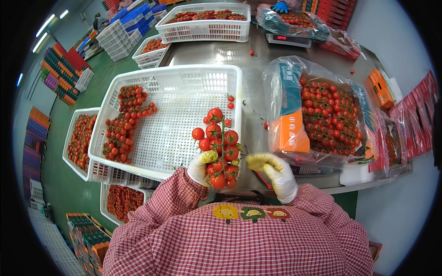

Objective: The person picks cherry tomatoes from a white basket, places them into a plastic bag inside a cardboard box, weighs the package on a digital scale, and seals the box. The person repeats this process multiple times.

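Gloved, with yellowed fingertips, my left hand (203,165) grips a vine of red cherry tomatoes (221,148) over the near right corner of a white perforated plastic crate (165,70). My right hand (272,170), gloved too, is just right of the vine; its fingers are blurred, and a small dark tool, perhaps scissors, shows by them. More tomato vines (121,127) lie along the crate's left side. To the right, an open cardboard box (293,131) lined with clear plastic holds rows of tomatoes on the vine; a scale keypad shows under its near edge.
The stainless steel table (253,86) bears a few loose tomatoes. Another white crate (203,29) of tomatoes stands at its far side, near a second wrapped box on a scale (288,40) and a co-worker's blue-gloved hand (280,7). More filled crates (81,141) stand at the left.
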